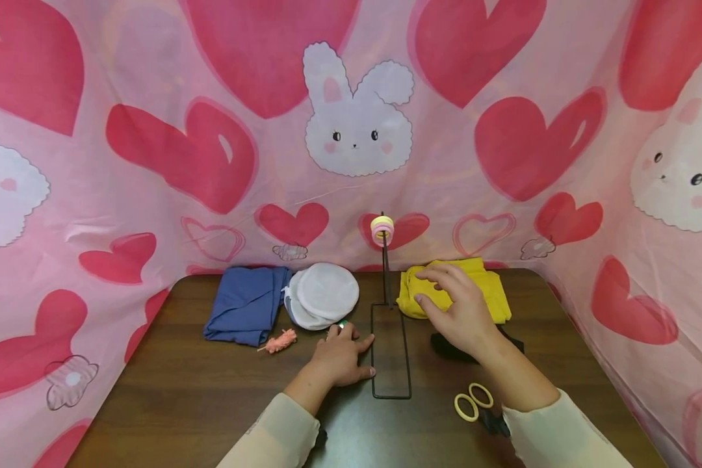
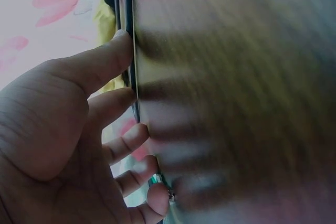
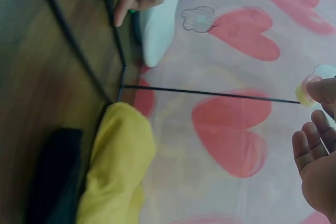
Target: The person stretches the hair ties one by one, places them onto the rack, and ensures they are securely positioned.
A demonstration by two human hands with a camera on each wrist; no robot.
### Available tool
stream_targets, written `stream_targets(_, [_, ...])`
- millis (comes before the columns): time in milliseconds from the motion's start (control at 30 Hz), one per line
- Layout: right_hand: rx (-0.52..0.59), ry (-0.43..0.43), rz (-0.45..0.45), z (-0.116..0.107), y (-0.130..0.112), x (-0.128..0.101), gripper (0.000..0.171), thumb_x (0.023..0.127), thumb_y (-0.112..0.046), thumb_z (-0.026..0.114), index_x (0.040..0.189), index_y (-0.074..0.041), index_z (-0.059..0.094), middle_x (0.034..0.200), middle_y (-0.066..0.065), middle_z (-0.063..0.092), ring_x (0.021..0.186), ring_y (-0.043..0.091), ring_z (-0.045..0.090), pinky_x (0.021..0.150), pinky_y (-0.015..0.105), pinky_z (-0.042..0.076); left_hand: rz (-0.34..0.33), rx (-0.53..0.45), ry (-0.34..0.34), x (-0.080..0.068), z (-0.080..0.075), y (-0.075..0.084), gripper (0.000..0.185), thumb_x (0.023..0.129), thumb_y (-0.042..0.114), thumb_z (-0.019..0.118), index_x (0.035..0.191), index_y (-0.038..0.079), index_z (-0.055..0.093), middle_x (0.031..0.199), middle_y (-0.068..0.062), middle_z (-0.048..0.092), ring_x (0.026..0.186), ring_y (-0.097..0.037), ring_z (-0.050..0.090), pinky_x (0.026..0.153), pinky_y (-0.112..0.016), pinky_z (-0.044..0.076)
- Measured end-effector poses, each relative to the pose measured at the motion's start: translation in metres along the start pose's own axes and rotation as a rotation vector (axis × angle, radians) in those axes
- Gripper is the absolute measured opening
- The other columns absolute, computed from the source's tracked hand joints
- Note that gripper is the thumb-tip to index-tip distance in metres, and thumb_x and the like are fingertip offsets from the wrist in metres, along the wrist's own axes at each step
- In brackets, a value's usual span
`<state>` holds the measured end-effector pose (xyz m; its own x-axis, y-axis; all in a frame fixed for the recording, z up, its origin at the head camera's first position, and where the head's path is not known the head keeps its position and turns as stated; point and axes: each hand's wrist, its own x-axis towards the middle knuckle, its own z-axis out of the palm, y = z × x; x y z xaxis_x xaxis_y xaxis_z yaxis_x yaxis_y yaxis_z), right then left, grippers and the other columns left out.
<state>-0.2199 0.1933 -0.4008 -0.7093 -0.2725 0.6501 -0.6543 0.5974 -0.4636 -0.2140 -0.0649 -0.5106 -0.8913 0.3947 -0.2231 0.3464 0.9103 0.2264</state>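
Observation:
My left hand [image 1: 346, 352] lies on the dark wooden table, fingers fairly straight, fingertips [image 2: 122, 43] touching the left side of a black wire stand's base [image 1: 390, 354]. A ring [image 2: 157, 181] shows on one finger. The stand's thin post [image 3: 210, 93] rises to small pink and yellow rolls [image 1: 382, 229] at its top. My right hand [image 1: 447, 300] hovers open with spread fingers [image 3: 310, 148] over a folded yellow cloth [image 1: 474, 286], just right of the post, holding nothing. A black cloth [image 1: 447, 349] lies partly hidden under that hand.
A folded blue cloth [image 1: 246, 311], white round fabric pieces [image 1: 323, 294] and a small pink tassel [image 1: 281, 340] lie left of the stand. Yellow-handled scissors [image 1: 474, 403] sit near my right sleeve. Pink heart-and-bunny fabric [image 1: 351, 130] walls in the table on three sides.

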Motion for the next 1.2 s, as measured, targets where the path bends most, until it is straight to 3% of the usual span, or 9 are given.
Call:
stream_targets(333, [-0.027, -0.002, -0.022, -0.012, 0.016, -0.029, 0.042, 0.078, -0.002, 0.088, 0.117, -0.010, 0.074, 0.118, 0.002, 0.069, 0.098, 0.018, 0.064, 0.082, 0.026, 0.054, -0.007, 0.006, 0.007, 0.000, 0.001, 0.001, 0.075, 0.087, 0.065, 0.072, 0.155, 0.040, 0.049, 0.143, -0.005, 0.048, 0.126, -0.032, 0.042, 0.094, -0.058, 0.045])
stream_targets(600, [-0.058, -0.077, 0.003, -0.021, 0.028, -0.049, 0.042, 0.078, -0.005, 0.089, 0.116, -0.015, 0.074, 0.116, -0.003, 0.069, 0.095, 0.012, 0.061, 0.083, 0.018, 0.050, -0.013, 0.008, 0.012, 0.001, 0.002, 0.000, 0.075, 0.088, 0.065, 0.072, 0.155, 0.040, 0.049, 0.143, -0.005, 0.048, 0.126, -0.032, 0.042, 0.094, -0.058, 0.045])
stream_targets(967, [-0.026, -0.279, -0.020, -0.036, 0.046, -0.084, 0.049, 0.075, -0.005, 0.091, 0.117, -0.022, 0.073, 0.114, -0.009, 0.070, 0.097, 0.011, 0.065, 0.082, 0.023, 0.052, -0.009, 0.017, 0.011, 0.000, 0.002, 0.002, 0.074, 0.088, 0.065, 0.071, 0.155, 0.040, 0.049, 0.142, -0.004, 0.048, 0.127, -0.032, 0.042, 0.094, -0.056, 0.045])
stream_targets(1200, [-0.044, -0.430, 0.004, -0.045, 0.055, -0.103, 0.050, 0.079, -0.015, 0.091, 0.122, -0.028, 0.070, 0.119, -0.013, 0.066, 0.102, 0.011, 0.063, 0.085, 0.027, 0.054, 0.005, 0.011, 0.038, -0.003, -0.001, 0.003, 0.072, 0.088, 0.061, 0.074, 0.153, 0.038, 0.052, 0.138, -0.004, 0.049, 0.125, -0.032, 0.042, 0.094, -0.057, 0.046])
